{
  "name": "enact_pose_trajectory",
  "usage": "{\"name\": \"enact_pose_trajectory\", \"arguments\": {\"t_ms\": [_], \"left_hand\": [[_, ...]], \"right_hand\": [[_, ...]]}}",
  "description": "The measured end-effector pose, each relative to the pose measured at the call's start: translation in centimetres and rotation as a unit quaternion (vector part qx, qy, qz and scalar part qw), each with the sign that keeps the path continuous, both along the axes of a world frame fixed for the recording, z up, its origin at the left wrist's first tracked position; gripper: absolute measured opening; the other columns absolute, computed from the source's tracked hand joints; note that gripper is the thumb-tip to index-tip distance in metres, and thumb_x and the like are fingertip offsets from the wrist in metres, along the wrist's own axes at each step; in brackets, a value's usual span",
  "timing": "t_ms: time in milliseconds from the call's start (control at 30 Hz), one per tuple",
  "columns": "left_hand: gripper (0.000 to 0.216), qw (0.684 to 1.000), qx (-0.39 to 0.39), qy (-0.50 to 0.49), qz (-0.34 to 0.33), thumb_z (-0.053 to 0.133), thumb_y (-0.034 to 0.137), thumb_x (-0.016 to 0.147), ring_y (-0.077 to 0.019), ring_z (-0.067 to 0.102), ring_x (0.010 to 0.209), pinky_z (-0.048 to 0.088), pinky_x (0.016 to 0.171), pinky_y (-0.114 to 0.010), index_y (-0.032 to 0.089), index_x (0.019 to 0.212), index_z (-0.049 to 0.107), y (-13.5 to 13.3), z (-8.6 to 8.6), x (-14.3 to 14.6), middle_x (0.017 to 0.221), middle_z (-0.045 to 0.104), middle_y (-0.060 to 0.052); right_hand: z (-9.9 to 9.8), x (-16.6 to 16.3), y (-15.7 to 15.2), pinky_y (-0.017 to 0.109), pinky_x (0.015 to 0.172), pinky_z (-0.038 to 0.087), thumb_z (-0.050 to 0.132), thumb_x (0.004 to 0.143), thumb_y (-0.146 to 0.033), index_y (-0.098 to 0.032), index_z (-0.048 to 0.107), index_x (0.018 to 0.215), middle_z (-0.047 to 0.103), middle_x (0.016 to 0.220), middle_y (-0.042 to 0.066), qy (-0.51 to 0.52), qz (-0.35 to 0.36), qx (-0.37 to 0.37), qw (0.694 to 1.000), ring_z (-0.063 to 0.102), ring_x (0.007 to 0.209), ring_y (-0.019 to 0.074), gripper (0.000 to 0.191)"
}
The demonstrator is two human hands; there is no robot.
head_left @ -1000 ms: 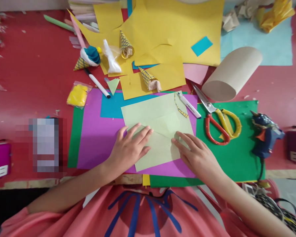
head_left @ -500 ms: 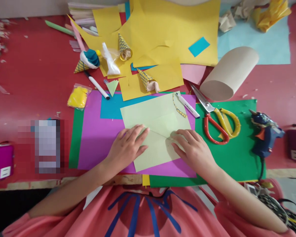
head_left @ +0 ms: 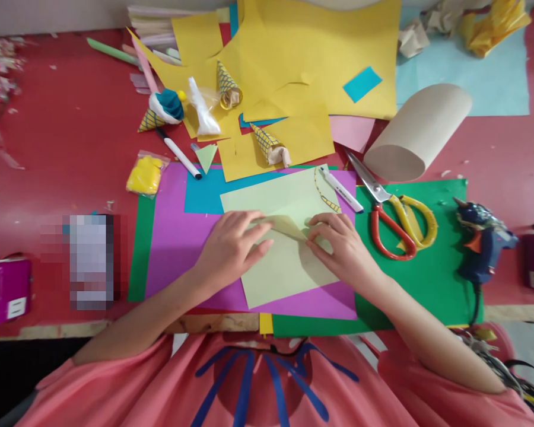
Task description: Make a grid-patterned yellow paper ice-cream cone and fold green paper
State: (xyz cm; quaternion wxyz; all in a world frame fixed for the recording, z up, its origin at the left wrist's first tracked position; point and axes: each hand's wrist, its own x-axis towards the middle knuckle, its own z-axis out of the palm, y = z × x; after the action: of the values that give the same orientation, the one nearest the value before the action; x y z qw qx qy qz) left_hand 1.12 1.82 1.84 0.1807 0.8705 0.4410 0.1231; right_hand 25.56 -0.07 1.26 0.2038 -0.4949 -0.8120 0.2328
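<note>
Red tabletop (head_left: 71,118), left hand (head_left: 231,242) and right hand (head_left: 345,246) palm-down over pale paper (head_left: 282,276)

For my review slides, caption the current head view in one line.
Left hand and right hand at pale green paper, scissors lying to the right.

Soft, fairly even light covers the desk (head_left: 71,148), with a faint shadow on the pale paper (head_left: 285,279) under the right hand (head_left: 340,243) at centre, wide-angle stretch toward the sides, and a coarsely pixelated block (head_left: 89,261) at left.
</note>
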Motion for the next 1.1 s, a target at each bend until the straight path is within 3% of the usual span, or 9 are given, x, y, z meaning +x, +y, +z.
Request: {"name": "enact_pose_trajectory", "arguments": {"t_ms": [100,233,333,433,533,667,800,900,1100], "left_hand": [[0.048,0.977,-0.108,-0.159,0.091,0.051,0.044,0.091,-0.026,0.049,0.127,0.045,0.103,-0.042,0.022,0.133,0.047,2.2,0.2,0.0,0.136,0.051,-0.012],[0.068,0.856,-0.38,-0.336,0.105,0.064,0.053,0.08,-0.0246,0.065,0.106,0.056,0.083,-0.036,0.021,0.136,0.042,4.4,0.2,0.5,0.126,0.062,-0.014],[0.072,0.782,-0.483,-0.385,0.083,0.069,0.056,0.075,-0.0242,0.069,0.095,0.057,0.074,-0.033,0.02,0.133,0.047,4.9,-0.2,1.1,0.116,0.068,-0.015],[0.073,0.772,-0.431,-0.461,0.078,0.057,0.073,0.073,-0.0296,0.055,0.125,0.054,0.091,-0.039,0.023,0.127,0.053,4.9,-1.4,1.6,0.136,0.055,-0.014],[0.087,0.804,-0.339,-0.486,0.045,0.067,0.075,0.061,-0.0322,0.039,0.138,0.05,0.099,-0.044,0.03,0.133,0.047,4.7,-2.7,2.0,0.147,0.043,-0.011],[0.096,0.809,-0.366,-0.457,0.054,0.082,0.055,0.057,-0.0248,0.066,0.104,0.058,0.072,-0.031,0.034,0.139,0.037,4.0,-3.0,2.6,0.128,0.058,-0.01],[0.062,0.79,-0.359,-0.475,0.148,0.081,0.04,0.067,-0.0118,0.068,0.068,0.049,0.05,-0.017,0.024,0.118,0.048,3.5,-2.5,3.1,0.094,0.069,-0.003],[0.049,0.778,-0.345,-0.492,0.183,0.078,0.04,0.071,-0.0102,0.068,0.061,0.051,0.051,-0.017,0.022,0.103,0.047,3.2,-2.5,3.2,0.081,0.069,0.001],[0.046,0.747,-0.463,-0.466,0.101,0.072,0.041,0.077,-0.0162,0.071,0.062,0.06,0.058,-0.026,0.021,0.109,0.046,2.1,-2.4,3.4,0.081,0.072,-0.002]], "right_hand": [[0.8,0.4,1.5,0.041,0.086,0.047,0.055,0.088,-0.013,-0.019,0.056,0.088,0.064,0.1,0.008,0.049,-0.001,0.035,0.998,0.06,0.097,0.0226,0.006],[2.3,0.8,3.2,0.047,0.093,0.045,0.058,0.084,-0.012,-0.023,0.058,0.091,0.063,0.115,0.008,0.088,-0.021,0.11,0.99,0.058,0.108,0.0257,0.013],[2.9,0.9,4.1,0.054,0.102,0.039,0.061,0.081,-0.012,-0.025,0.06,0.088,0.056,0.128,0.006,0.106,-0.034,0.155,0.982,0.05,0.122,0.0302,0.015],[2.5,0.8,4.8,0.056,0.107,0.037,0.063,0.082,-0.019,-0.026,0.061,0.084,0.049,0.136,0.003,0.154,-0.04,0.16,0.974,0.044,0.131,0.0314,0.008],[1.3,0.5,5.2,0.054,0.105,0.041,0.062,0.085,-0.029,-0.026,0.06,0.083,0.044,0.142,0.001,0.239,-0.051,0.122,0.962,0.041,0.135,0.031,0.005],[-0.6,-0.7,5.2,0.051,0.097,0.049,0.06,0.087,-0.039,-0.025,0.059,0.084,0.048,0.139,0.003,0.339,-0.074,0.002,0.938,0.047,0.13,0.0301,0.014],[-2.0,-2.9,4.6,0.042,0.086,0.056,0.064,0.083,-0.045,-0.033,0.053,0.111,0.045,0.14,0.004,0.432,-0.157,-0.052,0.887,0.055,0.119,0.0244,0.032],[-2.3,-4.1,4.0,0.035,0.076,0.059,0.069,0.08,-0.042,-0.041,0.04,0.126,0.049,0.133,0.003,0.498,-0.2,-0.111,0.837,0.064,0.099,0.0173,0.055],[-1.7,-4.1,3.1,0.027,0.059,0.053,0.066,0.083,-0.034,-0.024,0.062,0.087,0.062,0.072,-0.003,0.527,-0.179,-0.258,0.79,0.059,0.06,0.011,0.011]]}}
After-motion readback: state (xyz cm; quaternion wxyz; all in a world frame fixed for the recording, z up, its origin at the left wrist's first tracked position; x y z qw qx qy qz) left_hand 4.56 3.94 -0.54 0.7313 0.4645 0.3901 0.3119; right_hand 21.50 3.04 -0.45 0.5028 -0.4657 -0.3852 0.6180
